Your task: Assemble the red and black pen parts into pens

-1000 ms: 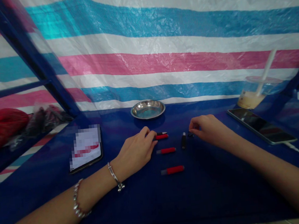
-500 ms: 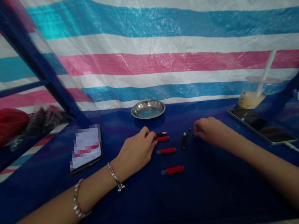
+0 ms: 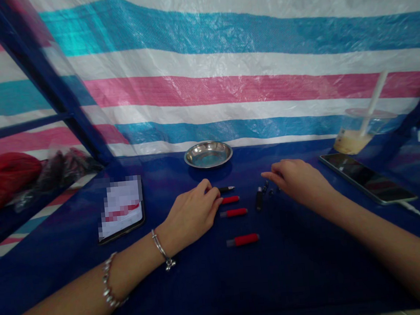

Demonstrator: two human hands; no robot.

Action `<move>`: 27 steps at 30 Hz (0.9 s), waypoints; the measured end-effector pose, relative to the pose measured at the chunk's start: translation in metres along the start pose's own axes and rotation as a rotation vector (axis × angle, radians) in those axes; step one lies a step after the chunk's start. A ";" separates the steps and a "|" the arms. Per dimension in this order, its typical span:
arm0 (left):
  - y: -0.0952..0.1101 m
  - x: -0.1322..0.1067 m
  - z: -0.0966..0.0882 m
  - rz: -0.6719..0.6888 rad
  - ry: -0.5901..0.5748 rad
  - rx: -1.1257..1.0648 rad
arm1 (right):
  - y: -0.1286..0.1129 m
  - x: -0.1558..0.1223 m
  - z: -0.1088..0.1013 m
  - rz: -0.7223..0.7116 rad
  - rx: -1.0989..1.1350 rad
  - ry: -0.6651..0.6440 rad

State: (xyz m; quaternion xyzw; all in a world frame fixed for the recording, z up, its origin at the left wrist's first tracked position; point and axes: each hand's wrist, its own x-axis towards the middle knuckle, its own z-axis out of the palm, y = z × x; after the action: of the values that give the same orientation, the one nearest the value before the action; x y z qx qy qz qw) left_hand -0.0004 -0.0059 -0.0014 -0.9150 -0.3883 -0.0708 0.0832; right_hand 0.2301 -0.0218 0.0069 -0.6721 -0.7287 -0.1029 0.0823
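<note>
My left hand (image 3: pixel 194 208) rests on the blue table with its fingers closed around a black pen (image 3: pixel 226 189), whose silver tip sticks out to the right. Its thumb side touches a red ink cartridge (image 3: pixel 230 200), partly hidden by the fingers. Two more red cartridges, a middle one (image 3: pixel 237 212) and a nearer one (image 3: pixel 245 239), lie below with clear ends to the left. A short black cylinder with a silvery end (image 3: pixel 259 200) lies further right. Over several small dark pieces (image 3: pixel 271 192) hovers my right hand (image 3: pixel 295 179), fingers partly curled but apart, holding nothing visible.
A shallow metal dish (image 3: pixel 208 155) sits at the back. One phone (image 3: pixel 122 209) lies on the left; another phone (image 3: pixel 368 178), with a white cable, lies on the right beside a plastic cup with a straw (image 3: pixel 353 140). A striped sheet (image 3: pixel 226 87) hangs behind the table.
My right hand has lifted slightly and loosened its fingers, leaving small dark pieces visible beneath it. The top red cartridge has shifted slightly toward me; my left hand has hardly moved.
</note>
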 end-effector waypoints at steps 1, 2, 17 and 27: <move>0.000 0.000 0.000 0.000 0.003 0.001 | -0.002 0.000 -0.002 -0.023 -0.004 0.038; 0.000 0.000 0.000 0.000 0.005 0.003 | -0.003 0.000 -0.003 -0.060 0.004 0.065; 0.002 0.000 -0.003 0.047 0.019 -0.038 | -0.028 -0.008 0.006 -0.295 0.012 -0.017; 0.001 -0.001 -0.003 0.057 0.034 -0.056 | -0.033 -0.013 0.008 -0.294 0.073 -0.027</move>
State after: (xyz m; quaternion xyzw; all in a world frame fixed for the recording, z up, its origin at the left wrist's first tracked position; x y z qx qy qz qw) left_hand -0.0001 -0.0081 0.0014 -0.9264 -0.3584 -0.0947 0.0661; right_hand 0.1981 -0.0347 -0.0055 -0.5559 -0.8236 -0.0781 0.0809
